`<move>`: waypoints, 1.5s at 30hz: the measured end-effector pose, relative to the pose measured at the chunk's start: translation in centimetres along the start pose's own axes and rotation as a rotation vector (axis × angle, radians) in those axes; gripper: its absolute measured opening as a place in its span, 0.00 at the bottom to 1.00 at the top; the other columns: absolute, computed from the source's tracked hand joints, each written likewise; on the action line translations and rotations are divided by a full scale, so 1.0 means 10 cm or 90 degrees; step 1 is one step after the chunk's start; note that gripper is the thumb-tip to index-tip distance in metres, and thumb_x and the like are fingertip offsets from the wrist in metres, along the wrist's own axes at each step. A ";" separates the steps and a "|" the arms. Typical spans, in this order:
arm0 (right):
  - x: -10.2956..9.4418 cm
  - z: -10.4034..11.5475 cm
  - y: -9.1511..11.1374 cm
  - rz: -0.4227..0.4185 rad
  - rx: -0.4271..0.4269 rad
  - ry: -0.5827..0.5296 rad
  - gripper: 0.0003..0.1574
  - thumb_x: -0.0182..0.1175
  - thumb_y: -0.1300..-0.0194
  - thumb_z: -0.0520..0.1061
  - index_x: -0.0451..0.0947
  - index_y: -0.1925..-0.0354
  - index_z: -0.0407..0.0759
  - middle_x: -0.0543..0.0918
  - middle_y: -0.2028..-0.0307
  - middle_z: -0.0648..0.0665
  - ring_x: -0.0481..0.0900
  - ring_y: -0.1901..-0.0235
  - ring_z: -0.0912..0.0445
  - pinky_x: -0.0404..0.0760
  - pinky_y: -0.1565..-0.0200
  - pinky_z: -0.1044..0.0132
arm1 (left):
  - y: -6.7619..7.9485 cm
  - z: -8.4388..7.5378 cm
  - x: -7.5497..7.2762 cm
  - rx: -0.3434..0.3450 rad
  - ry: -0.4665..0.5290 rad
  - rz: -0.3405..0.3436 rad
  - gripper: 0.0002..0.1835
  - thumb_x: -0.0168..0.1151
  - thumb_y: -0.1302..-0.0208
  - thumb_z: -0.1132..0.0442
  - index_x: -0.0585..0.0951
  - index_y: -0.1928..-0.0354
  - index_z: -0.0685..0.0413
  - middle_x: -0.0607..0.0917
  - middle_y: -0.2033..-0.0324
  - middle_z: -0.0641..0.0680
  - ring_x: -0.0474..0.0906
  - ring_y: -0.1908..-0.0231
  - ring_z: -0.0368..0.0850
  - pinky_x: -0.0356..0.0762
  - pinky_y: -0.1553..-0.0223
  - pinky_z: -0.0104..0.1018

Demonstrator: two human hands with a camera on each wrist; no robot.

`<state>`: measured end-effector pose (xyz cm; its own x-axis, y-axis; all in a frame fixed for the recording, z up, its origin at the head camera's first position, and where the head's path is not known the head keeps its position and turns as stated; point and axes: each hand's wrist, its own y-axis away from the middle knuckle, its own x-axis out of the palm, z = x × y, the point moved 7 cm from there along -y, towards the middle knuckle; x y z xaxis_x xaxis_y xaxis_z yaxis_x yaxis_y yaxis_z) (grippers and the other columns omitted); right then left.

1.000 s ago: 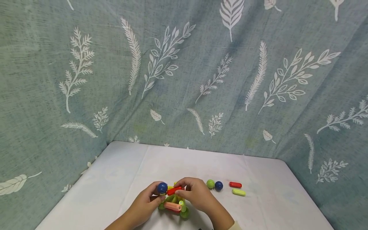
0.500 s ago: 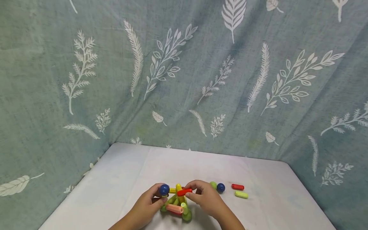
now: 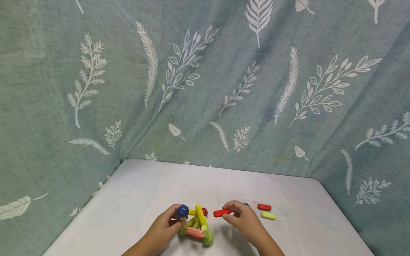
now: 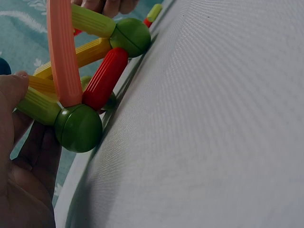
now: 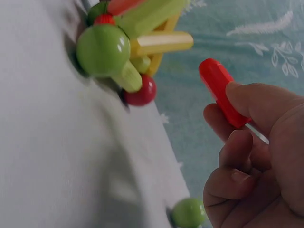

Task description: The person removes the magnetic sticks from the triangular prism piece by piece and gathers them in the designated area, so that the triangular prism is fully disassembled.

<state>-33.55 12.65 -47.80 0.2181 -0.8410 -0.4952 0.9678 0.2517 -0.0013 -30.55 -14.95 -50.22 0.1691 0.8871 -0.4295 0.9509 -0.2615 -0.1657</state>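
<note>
A small structure of coloured rods and balls stands near the table's front. Its blue ball (image 3: 183,211) is at the upper left, a green ball (image 3: 208,239) at the lower right, a red ball (image 3: 204,212) behind. My left hand (image 3: 164,226) grips the structure's left side; in the left wrist view its thumb lies on a light green rod (image 4: 37,105) close to a green ball (image 4: 79,128). My right hand (image 3: 244,217) pinches a short red rod (image 3: 221,213) between thumb and fingers, apart from the structure. A yellow rod (image 5: 161,42) points towards it in the right wrist view.
Right of my right hand lie a red rod (image 3: 264,207) and a yellow-green rod (image 3: 268,215) on the white table (image 3: 298,227). A blue ball (image 3: 246,204) is mostly hidden behind that hand. A loose green ball (image 5: 187,212) shows in the right wrist view. Leaf-patterned cloth (image 3: 205,89) encloses the table.
My right hand has moved right, away from the structure, with the red rod still pinched. The yellow rod at the structure's top now shows uncovered. My left hand keeps its grip.
</note>
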 end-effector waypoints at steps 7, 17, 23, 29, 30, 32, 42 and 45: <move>-0.19 -0.19 0.07 -0.047 0.018 0.000 0.19 0.75 0.36 0.52 0.83 0.49 0.50 0.86 0.61 0.51 0.75 0.69 0.53 0.75 0.72 0.66 | 0.03 -0.01 -0.02 -0.006 -0.007 0.002 0.22 0.64 0.25 0.57 0.75 0.34 0.50 0.85 0.46 0.53 0.82 0.48 0.42 0.83 0.46 0.33; -0.52 -0.38 0.17 -0.116 0.048 0.052 0.15 0.75 0.36 0.53 0.85 0.53 0.56 0.86 0.59 0.53 0.75 0.67 0.53 0.76 0.68 0.64 | 0.03 -0.01 -0.01 -0.010 -0.005 -0.003 0.20 0.65 0.25 0.56 0.76 0.35 0.47 0.85 0.46 0.52 0.82 0.48 0.43 0.83 0.46 0.33; -0.74 -0.57 0.24 -0.174 0.091 0.092 0.14 0.74 0.35 0.51 0.86 0.52 0.55 0.86 0.57 0.53 0.75 0.66 0.54 0.75 0.67 0.63 | 0.03 0.00 0.01 -0.016 -0.001 -0.008 0.21 0.65 0.25 0.56 0.76 0.35 0.48 0.85 0.46 0.52 0.82 0.48 0.43 0.83 0.46 0.33; -0.91 -0.79 0.32 -0.193 0.146 0.093 0.18 0.73 0.34 0.50 0.86 0.47 0.50 0.87 0.50 0.51 0.74 0.65 0.53 0.76 0.71 0.65 | 0.04 0.03 0.02 -0.024 0.005 -0.012 0.22 0.66 0.26 0.57 0.75 0.34 0.50 0.85 0.46 0.52 0.82 0.48 0.43 0.83 0.46 0.32; -0.93 -0.82 0.33 -0.194 0.153 0.097 0.18 0.73 0.33 0.50 0.86 0.47 0.50 0.87 0.51 0.51 0.74 0.65 0.52 0.75 0.71 0.65 | 0.04 0.03 0.02 -0.024 0.006 -0.012 0.22 0.66 0.26 0.57 0.75 0.34 0.50 0.85 0.46 0.52 0.82 0.48 0.43 0.83 0.46 0.32; -0.99 -0.88 0.35 -0.198 0.164 0.114 0.18 0.72 0.33 0.51 0.86 0.47 0.49 0.88 0.51 0.51 0.73 0.64 0.52 0.75 0.71 0.65 | 0.04 0.02 0.02 -0.021 0.007 -0.011 0.22 0.66 0.26 0.57 0.75 0.34 0.50 0.85 0.46 0.52 0.82 0.48 0.44 0.83 0.46 0.33; -1.16 -1.10 0.38 -0.217 0.222 0.188 0.15 0.71 0.32 0.44 0.85 0.48 0.45 0.88 0.52 0.44 0.77 0.59 0.51 0.81 0.60 0.60 | 0.02 0.01 0.01 -0.022 0.002 -0.014 0.21 0.66 0.26 0.57 0.76 0.35 0.46 0.85 0.46 0.51 0.82 0.48 0.44 0.83 0.46 0.33; -1.17 -1.12 0.38 -0.221 0.228 0.192 0.13 0.71 0.33 0.42 0.84 0.50 0.45 0.87 0.51 0.43 0.77 0.59 0.51 0.82 0.58 0.57 | 0.00 0.00 0.00 -0.028 0.000 -0.025 0.20 0.67 0.27 0.57 0.77 0.36 0.45 0.86 0.47 0.50 0.82 0.48 0.43 0.83 0.45 0.33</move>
<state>-33.85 28.76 -51.74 -0.1148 -0.6580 -0.7442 0.9698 -0.2367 0.0597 -30.53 -14.94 -50.21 0.1315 0.8967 -0.4228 0.9673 -0.2094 -0.1431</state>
